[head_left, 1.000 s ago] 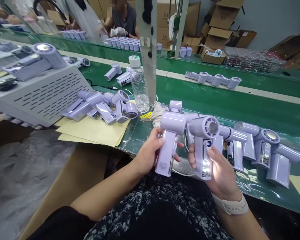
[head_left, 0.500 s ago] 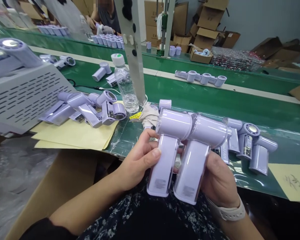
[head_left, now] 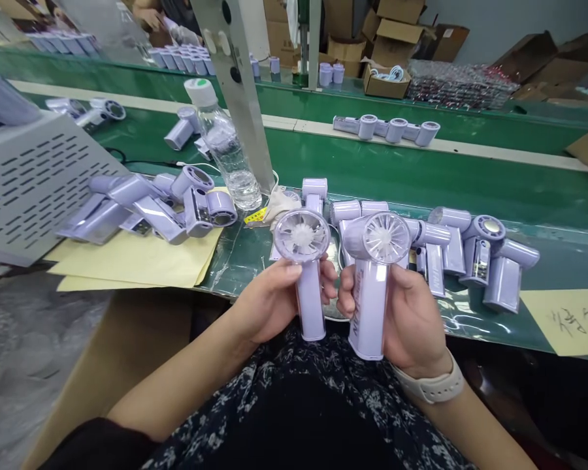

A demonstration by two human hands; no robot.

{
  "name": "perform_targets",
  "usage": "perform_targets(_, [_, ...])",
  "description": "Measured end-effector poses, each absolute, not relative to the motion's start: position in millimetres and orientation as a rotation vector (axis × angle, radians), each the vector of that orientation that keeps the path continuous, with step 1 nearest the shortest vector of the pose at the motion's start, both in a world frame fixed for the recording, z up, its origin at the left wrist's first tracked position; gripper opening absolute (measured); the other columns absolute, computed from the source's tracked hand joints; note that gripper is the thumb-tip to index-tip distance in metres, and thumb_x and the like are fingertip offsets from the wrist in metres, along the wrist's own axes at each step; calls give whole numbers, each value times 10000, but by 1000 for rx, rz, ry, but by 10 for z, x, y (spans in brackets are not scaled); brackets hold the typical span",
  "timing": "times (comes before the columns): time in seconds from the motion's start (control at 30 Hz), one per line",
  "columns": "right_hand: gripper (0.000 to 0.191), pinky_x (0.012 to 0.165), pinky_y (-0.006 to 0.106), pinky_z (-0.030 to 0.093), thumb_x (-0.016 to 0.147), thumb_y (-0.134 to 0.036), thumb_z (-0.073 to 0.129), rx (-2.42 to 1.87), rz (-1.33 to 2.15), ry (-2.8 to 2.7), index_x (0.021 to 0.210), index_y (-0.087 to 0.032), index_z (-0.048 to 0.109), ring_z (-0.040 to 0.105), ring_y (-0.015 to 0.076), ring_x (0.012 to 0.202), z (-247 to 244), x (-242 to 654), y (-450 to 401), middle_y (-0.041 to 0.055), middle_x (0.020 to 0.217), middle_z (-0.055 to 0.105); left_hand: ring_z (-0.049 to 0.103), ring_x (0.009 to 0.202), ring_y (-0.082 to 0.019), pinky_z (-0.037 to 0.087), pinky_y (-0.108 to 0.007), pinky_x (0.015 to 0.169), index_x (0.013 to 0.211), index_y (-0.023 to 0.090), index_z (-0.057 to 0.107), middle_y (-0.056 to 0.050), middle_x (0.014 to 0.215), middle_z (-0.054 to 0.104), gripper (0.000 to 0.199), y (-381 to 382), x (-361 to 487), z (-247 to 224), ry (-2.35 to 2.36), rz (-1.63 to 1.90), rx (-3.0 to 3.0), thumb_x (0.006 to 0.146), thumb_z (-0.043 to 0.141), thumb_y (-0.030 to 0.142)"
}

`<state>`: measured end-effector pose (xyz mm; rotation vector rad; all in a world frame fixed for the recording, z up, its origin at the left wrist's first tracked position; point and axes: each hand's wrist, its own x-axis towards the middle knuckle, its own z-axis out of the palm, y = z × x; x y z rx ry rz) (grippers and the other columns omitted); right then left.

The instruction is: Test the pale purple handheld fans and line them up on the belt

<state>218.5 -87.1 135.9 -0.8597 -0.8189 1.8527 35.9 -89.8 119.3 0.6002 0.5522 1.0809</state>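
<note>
My left hand (head_left: 274,294) is closed around the handle of a lavender handheld fan (head_left: 311,303); its clear round grille faces me. In my right hand (head_left: 411,313), which wears a pale wristband, is a second handheld fan (head_left: 370,310), upright, with dark lettering along its handle and its grille turned slightly sideways. The two fans stand side by side with a small gap between them, over my lap at the bench edge. Just behind them, more lavender fans (head_left: 451,251) lie on the green bench, some with open handles showing inner parts.
A water bottle (head_left: 225,147) stands beside a metal post (head_left: 242,98). To the left, a pile of fan bodies (head_left: 151,202) lies on yellow paper (head_left: 142,264) near a slotted grey box (head_left: 44,183). Handwritten paper (head_left: 568,320) sits at right. Across the line, a co-worker's hand (head_left: 149,16) shows.
Both fans have turned from their long sides to show their grilles toward me, and they have moved apart. The view has shifted slightly.
</note>
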Motion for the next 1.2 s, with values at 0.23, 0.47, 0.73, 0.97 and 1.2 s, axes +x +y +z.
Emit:
perform_targets(0.23, [243, 644, 392, 570, 860, -468, 558, -820, 1663, -795, 895, -265, 687, 640, 246, 726, 1287, 2249, -825, 45, 765, 653, 758, 919, -280, 581, -380, 799, 1123, 176, 646, -101, 1062, 771, 314, -869, 312, 1173, 642, 1121, 691, 824, 717, 236])
perform_targets(0.47, [234, 906, 459, 599, 909, -349, 552, -901, 1549, -667, 1078, -302, 706, 721, 249, 942, 1173, 2219, -795, 33, 978, 762, 754, 854, -214, 593, -317, 760, 1141, 186, 573, -67, 953, 788, 460, -861, 309, 1112, 713, 1103, 867, 808, 848, 345])
perform_targets(0.73, [205, 816, 426, 631, 927, -343, 566, -941, 1582, -671, 1045, -270, 717, 744, 254, 891, 1182, 2193, -782, 34, 923, 779, 702, 721, -151, 534, -244, 663, 1014, 196, 539, -26, 844, 766, 540, -846, 300, 1115, 785, 1111, 888, 719, 908, 456])
perform_targets(0.97, [238, 827, 477, 631, 939, -387, 561, -933, 1586, -701, 1044, -247, 722, 763, 290, 866, 1054, 2186, -774, 45, 904, 790, 716, 791, -188, 531, -286, 705, 1017, 207, 515, -50, 926, 751, 574, -840, 267, 1102, 861, 1063, 908, 712, 890, 517])
perform_targets(1.2, [585, 1152, 541, 440, 728, -125, 833, -769, 1100, -1557, 1255, -327, 682, 587, 353, 1347, 1203, 2503, -910, 58, 1377, 696, 679, 1203, -299, 393, -517, 1169, 1000, 237, 713, -97, 1136, 780, 181, -952, 250, 1265, 991, 1341, 1600, 827, 766, 231])
